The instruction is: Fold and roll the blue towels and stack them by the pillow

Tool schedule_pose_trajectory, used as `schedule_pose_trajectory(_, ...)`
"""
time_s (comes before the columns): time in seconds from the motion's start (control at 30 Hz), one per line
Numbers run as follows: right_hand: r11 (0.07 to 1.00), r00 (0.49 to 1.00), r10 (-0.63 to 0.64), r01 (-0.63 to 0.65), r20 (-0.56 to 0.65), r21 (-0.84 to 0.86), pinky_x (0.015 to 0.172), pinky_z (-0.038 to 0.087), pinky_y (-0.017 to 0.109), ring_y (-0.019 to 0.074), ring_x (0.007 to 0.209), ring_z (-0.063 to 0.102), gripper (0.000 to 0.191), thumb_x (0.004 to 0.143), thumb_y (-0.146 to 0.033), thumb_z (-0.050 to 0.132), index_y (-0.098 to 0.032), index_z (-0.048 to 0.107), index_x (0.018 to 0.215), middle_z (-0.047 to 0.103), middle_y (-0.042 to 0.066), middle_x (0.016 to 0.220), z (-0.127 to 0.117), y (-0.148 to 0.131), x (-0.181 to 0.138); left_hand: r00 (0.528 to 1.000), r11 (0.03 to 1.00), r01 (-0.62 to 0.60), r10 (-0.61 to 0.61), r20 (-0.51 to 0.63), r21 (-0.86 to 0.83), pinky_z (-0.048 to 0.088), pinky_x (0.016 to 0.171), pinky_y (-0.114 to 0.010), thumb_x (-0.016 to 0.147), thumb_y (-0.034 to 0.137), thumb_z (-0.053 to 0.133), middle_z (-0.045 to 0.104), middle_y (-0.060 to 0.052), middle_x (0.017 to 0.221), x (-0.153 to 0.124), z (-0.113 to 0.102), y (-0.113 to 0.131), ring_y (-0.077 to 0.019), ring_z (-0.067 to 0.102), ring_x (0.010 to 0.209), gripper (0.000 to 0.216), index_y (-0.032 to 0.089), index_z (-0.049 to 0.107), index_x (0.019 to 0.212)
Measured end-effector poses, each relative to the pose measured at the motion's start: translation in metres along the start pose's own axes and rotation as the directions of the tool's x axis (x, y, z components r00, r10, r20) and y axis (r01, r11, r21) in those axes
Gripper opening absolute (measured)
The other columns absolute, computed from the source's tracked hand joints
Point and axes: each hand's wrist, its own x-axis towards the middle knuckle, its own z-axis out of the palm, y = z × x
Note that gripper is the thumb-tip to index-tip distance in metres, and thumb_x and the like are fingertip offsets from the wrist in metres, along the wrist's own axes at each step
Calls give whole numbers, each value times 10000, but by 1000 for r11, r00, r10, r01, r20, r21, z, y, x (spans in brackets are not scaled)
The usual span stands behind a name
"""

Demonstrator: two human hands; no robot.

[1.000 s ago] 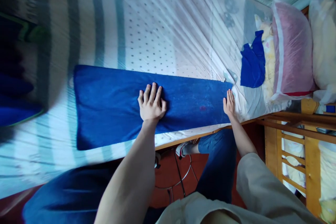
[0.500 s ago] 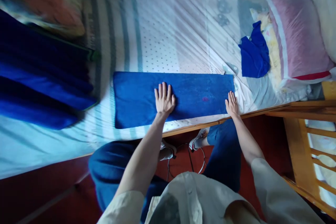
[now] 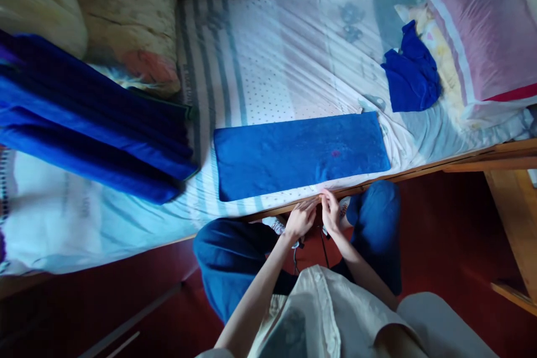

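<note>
A long blue towel (image 3: 289, 156) lies flat and folded into a strip along the near side of the bed, with a small reddish spot towards its right end. My left hand (image 3: 301, 219) is off the towel, just below its near edge at the wooden bed rail, fingers stretched forward and nothing seen in it. Close beside it, my right hand (image 3: 330, 211) has its fingers loosely bent toward the left hand, and it too appears to hold nothing. A crumpled blue cloth (image 3: 411, 75) rests on the bed at the right.
More blue fabric (image 3: 104, 123) hangs in long folds at the left. Behind it are patterned pillows (image 3: 130, 17). A pink pillow (image 3: 478, 33) stands at the right end on the striped bed sheet (image 3: 285, 67). The wooden bed rail (image 3: 419, 173) runs along the front.
Both hands have lifted off the blue towel and come together below its near edge. The view has shifted, showing more of the left pillows.
</note>
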Motion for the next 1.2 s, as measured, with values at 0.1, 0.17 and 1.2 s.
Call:
schedule_pose_trajectory(0.1, 951, 977, 200, -211, 72, 225, 912, 597, 374, 256, 1055, 733, 446, 911, -528, 625, -194, 725, 1189, 767, 129, 1180, 19, -7, -5, 1000, 999, 26, -26, -11, -32, 566, 967, -401, 979, 147, 426, 760, -107, 1113, 6, -27, -21, -227, 696, 1082, 329, 199, 724, 1108)
schedule_pose_trajectory(0.17, 890, 946, 305, -324, 111, 321, 791, 618, 342, 246, 961, 753, 446, 855, -533, 683, -195, 729, 1141, 783, 121, 1120, 25, -12, 5, 999, 999, 39, -39, -27, -12, 567, 935, -407, 974, 148, 433, 757, -109, 1050, 23, -44, -36, -236, 687, 1026, 306, 194, 727, 1044)
schedule_pose_trajectory(1.2, 506, 738, 628, -628, 246, 591, 793, 561, 241, 173, 1056, 752, 212, 907, -391, 720, -215, 676, 1015, 755, 82, 1255, 60, -29, 39, 875, 866, 482, -483, -25, 136, 471, 1053, -566, 1000, 270, 436, 539, -229, 1372, 305, -101, -105, -417, 480, 1348, 376, 112, 661, 1256)
